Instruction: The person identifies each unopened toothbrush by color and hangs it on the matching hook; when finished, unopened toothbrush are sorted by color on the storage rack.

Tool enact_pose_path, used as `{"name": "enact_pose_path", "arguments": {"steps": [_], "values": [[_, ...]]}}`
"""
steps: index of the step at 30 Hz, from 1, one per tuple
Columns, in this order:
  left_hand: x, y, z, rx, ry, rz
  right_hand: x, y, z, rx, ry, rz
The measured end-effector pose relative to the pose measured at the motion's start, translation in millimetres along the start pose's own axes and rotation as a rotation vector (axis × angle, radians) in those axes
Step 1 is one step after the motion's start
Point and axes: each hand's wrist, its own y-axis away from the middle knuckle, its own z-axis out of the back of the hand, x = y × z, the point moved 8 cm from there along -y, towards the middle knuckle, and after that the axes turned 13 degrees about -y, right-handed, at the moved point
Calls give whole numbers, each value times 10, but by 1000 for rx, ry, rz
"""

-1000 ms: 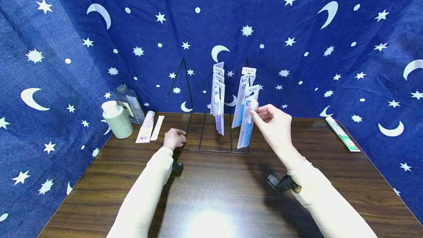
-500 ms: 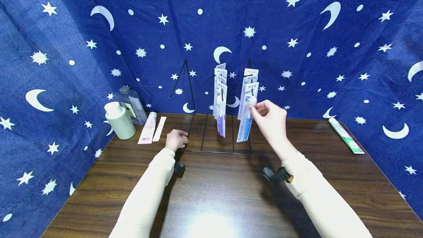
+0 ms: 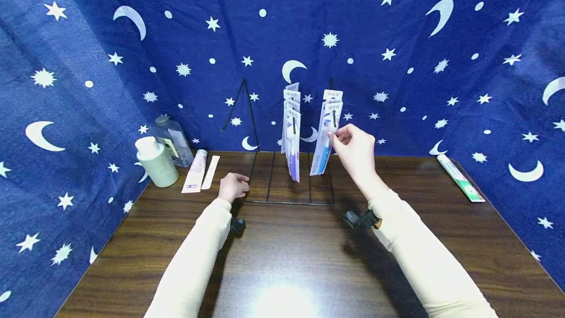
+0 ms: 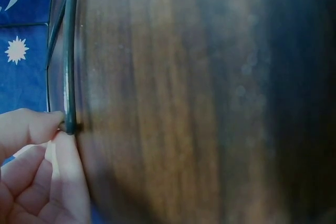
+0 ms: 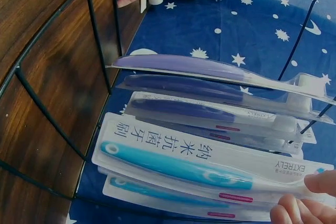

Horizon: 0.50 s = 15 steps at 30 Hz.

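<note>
The front blue toothbrush pack [image 3: 325,137] is pinched near its top by the thumb and fingertips [image 5: 294,209] of the right hand [image 3: 353,150], whose grip is closed on the card. The pack hangs on the right hook of the black wire rack [image 3: 289,201], tilted slightly, with more blue packs seen close behind it in the right wrist view. Just beside them, on the middle hook, a row of purple toothbrush packs [image 3: 292,134] is hung; the two rows are near each other but apart at their lower ends. The left hook of the rack is seen bare against the starred blue cloth [image 3: 88,63].

The left front corner of the rack's base is pinched by the left hand [image 3: 232,186]; in the left wrist view the thin wire [image 4: 69,66] is held between the thumb and curled fingers [image 4: 63,177], low on the dark wooden counter [image 3: 282,259].

To the left of the rack, well apart from it, a pale green bottle [image 3: 156,161] and a clear bottle [image 3: 172,140] are stood near the cloth, with a flat tube [image 3: 195,171] and a narrow white strip [image 3: 210,172] laid beside them. At the far right edge of the counter a green and white toothpaste box [image 3: 460,178] is laid against the cloth. A bright glare is seen on the counter near the front.
</note>
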Motion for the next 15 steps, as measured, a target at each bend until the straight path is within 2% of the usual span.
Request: {"name": "enact_pose_path", "arguments": {"steps": [7,15], "values": [[-1,-11,-1,-5,6,6,-13,35,57,34,10,-41],[-17,2,8,-4,-19,-5,-49,177,272,77,64,6]]}}
